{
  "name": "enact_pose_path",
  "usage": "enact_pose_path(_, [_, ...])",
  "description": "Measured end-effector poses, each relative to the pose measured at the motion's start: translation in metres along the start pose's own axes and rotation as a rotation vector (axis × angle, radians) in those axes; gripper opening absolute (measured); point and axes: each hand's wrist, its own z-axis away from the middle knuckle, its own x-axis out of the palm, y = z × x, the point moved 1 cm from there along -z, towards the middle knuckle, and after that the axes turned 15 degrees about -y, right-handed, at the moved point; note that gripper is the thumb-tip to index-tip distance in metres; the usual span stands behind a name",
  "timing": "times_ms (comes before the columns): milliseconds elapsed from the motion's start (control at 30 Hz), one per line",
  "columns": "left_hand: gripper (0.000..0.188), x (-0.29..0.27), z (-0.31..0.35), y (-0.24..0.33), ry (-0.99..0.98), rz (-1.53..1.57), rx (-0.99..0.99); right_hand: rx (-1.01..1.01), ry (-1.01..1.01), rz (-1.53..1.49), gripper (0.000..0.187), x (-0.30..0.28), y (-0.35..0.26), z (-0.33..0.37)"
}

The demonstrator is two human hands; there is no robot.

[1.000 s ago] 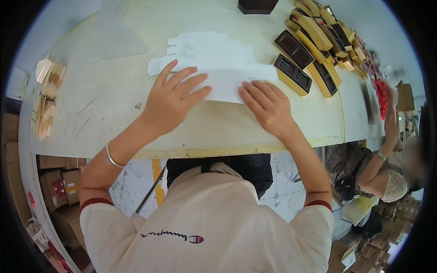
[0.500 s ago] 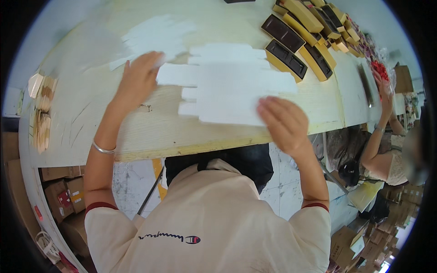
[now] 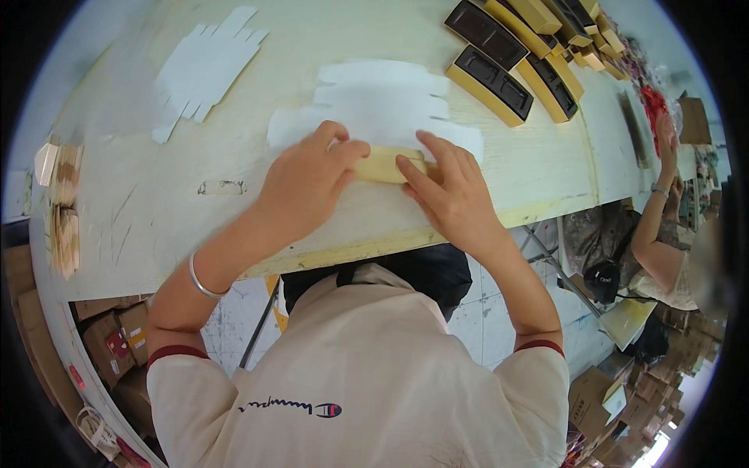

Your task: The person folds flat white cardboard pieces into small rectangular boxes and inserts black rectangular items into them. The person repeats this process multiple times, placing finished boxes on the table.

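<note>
A white die-cut cardboard box blank (image 3: 382, 101) with notched side flaps lies flat in the middle of the table. Along its near side a gold strip (image 3: 388, 165) is turned up, apparently the blank's coloured face. My left hand (image 3: 308, 183) is closed on the strip's left end, its thumb and fingers bent around it. At the right end, my right hand (image 3: 456, 193) pinches the strip with thumb and forefinger. Part of the strip is hidden behind the fingers. More white blanks (image 3: 209, 69) lie at the far left, away from both hands.
Gold boxes with black inserts (image 3: 491, 86) crowd the far right. Small cream card pieces (image 3: 65, 214) are stacked along the left side. The table's near edge (image 3: 359, 253) runs just before me. To the right sits another person, whose hand (image 3: 667, 140) is beside red material (image 3: 652, 101).
My left hand has come right and nearer, from beside the far blanks to the gold strip. My right hand has moved slightly left. The middle blank's near side, flat before, is now turned up.
</note>
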Motion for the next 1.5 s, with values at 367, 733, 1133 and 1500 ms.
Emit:
enact_pose_path(367, [0.021, 0.007, -0.015, -0.018, 0.055, -0.505, 0.381, -0.162, -0.171, 0.335, 0.025, 0.004, 0.002, -0.016])
enact_pose_path(733, [0.005, -0.015, -0.056, -0.022, -0.025, -0.449, 0.22, 0.236, -0.352, -0.201, 0.017, 0.002, 0.027, -0.059])
enact_pose_path(1133, [0.05, -0.017, -0.005, -0.015, -0.073, 0.592, -0.147, 0.083, -0.295, -1.137, 0.044, 0.002, -0.045, -0.035])
enact_pose_path(1500, [0.038, -0.02, -0.032, -0.005, -0.332, 0.118, 0.112, -0.153, -0.02, 0.048, 0.027, 0.011, -0.037, 0.049])
